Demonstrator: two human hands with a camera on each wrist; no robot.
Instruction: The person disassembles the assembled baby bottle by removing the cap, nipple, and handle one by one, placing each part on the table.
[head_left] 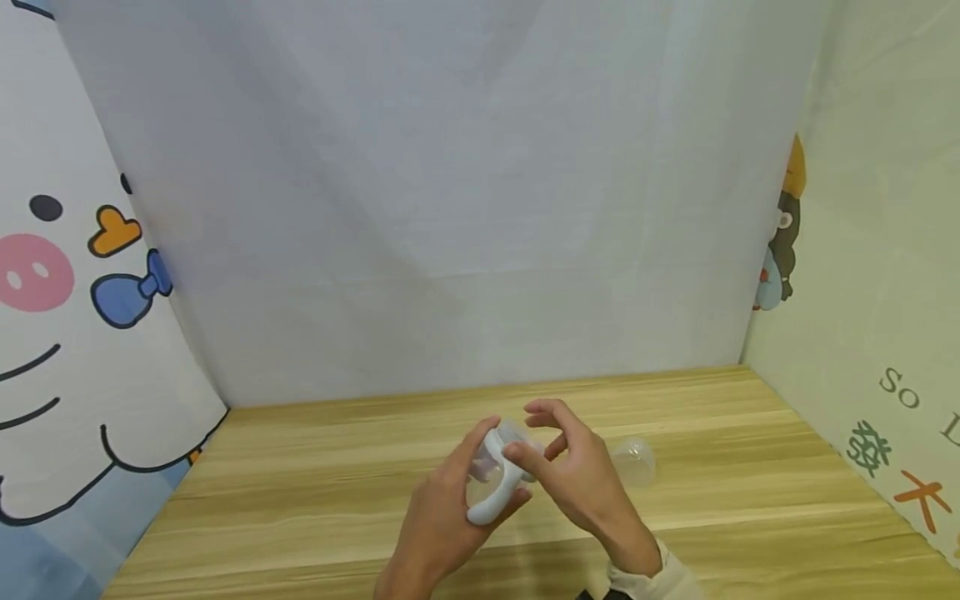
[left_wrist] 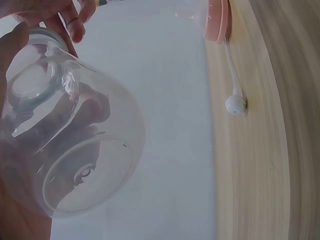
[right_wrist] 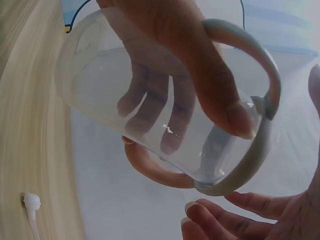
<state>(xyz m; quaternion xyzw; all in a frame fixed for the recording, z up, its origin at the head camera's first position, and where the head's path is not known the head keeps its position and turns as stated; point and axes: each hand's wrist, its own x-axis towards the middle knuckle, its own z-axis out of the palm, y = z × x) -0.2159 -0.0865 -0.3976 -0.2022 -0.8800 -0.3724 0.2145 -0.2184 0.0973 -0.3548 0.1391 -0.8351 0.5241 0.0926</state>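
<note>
My left hand [head_left: 442, 508] grips a clear bottle [left_wrist: 115, 115], its thumb and fingers wrapped round the body. The bottle is tilted, and its round base faces the left wrist camera. Around its neck sits a pale blue-grey ring with two curved handles [right_wrist: 247, 167]. Fingers of the left hand show through the clear wall in the right wrist view. My right hand [head_left: 581, 475] is beside the neck end, thumb and fingers spread apart. Its fingertips are close to the ring, with nothing pinched between them.
A clear dome-shaped cap [head_left: 635, 461] stands on the wooden table [head_left: 315, 467], right of the hands. A salmon-pink collar [left_wrist: 216, 20] and a thin white tube with a white ball end [left_wrist: 235, 104] lie on the table. A pale cloth [head_left: 465, 208] hangs behind.
</note>
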